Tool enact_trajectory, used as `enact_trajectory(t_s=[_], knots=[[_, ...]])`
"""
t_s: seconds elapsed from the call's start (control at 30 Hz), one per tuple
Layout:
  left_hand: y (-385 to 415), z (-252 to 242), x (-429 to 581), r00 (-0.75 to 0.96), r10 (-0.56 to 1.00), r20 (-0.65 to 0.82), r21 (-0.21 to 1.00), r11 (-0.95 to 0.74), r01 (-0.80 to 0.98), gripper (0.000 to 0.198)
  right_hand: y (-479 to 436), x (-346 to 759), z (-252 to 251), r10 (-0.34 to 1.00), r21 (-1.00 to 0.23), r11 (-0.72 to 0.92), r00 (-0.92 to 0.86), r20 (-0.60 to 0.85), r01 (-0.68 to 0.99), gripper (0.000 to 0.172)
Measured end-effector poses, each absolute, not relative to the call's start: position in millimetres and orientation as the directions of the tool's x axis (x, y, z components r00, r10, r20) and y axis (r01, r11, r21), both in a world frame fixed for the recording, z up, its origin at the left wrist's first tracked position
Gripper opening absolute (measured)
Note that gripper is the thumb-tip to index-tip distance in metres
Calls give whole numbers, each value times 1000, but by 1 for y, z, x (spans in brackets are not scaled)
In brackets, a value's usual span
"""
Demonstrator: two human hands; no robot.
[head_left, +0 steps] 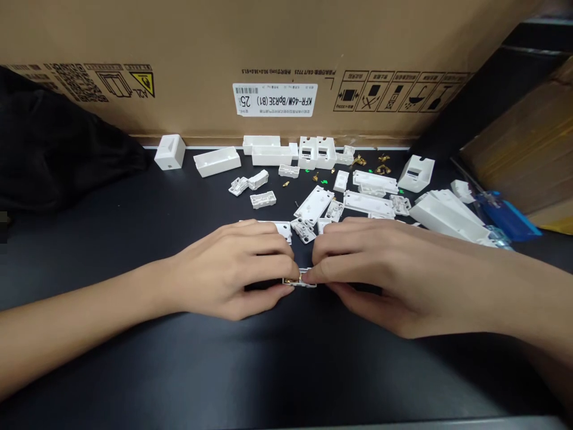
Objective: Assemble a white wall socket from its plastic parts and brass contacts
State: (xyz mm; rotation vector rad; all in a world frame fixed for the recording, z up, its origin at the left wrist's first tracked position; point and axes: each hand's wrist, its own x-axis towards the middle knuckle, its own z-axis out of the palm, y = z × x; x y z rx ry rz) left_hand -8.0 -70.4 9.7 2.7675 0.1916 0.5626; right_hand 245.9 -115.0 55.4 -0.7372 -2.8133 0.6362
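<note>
As we look down on the bench: 2 bare hands meet at the centre of a black work table (111, 269), closed in on 1 tiny piece.

Left hand: the left hand (228, 269) is curled nearly shut, its thumb and fingertips pinching one end of a small white plastic part (299, 279).

Right hand: the right hand (385, 278) is just as tight, its thumb and fingers pinching the other end of that part.

Part's place: we have it held between both hands, just above the tabletop, with a glint of brass at 1 end; the fingers hide most of it, so we cannot tell how it is fitted.

Work in hand: this is close fingertip work, with both hands on 1 part.

What the grip calls for: on a part this small, only the fingertips can reach it.

Things: white plastic housing pieces (313, 205) lie just beyond the fingers, and brass terminals (359, 160) sit further back.

Rest: a cardboard carton (277, 65) stands behind the table, a black cloth (54, 143) sits far left, and a blue package (505, 216) lies far right.
</note>
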Motion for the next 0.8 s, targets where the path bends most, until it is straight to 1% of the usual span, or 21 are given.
enact_trajectory(t_s=[0.13, 0.23, 0.47, 0.7, 0.8], knots=[[-69, 9, -8, 908, 200, 368, 353, -934, 62, 7, -114, 245, 52, 496, -431, 798, -865, 74, 421, 22], [-69, 9, -8, 905, 207, 371, 362, -930, 64, 6, -113, 244, 48, 508, -406, 804, -857, 85, 435, 22], [-70, 10, -8, 907, 201, 371, 358, -932, 60, 6, -113, 243, 48, 504, -406, 802, -861, 65, 438, 22], [-69, 10, -10, 916, 150, 371, 285, -958, 42, 11, -115, 242, 50, 520, -420, 785, -853, 44, 456, 19], [-69, 11, -10, 920, 159, 359, 287, -956, 53, 12, -117, 241, 51, 540, -424, 771, -841, 38, 476, 19]])
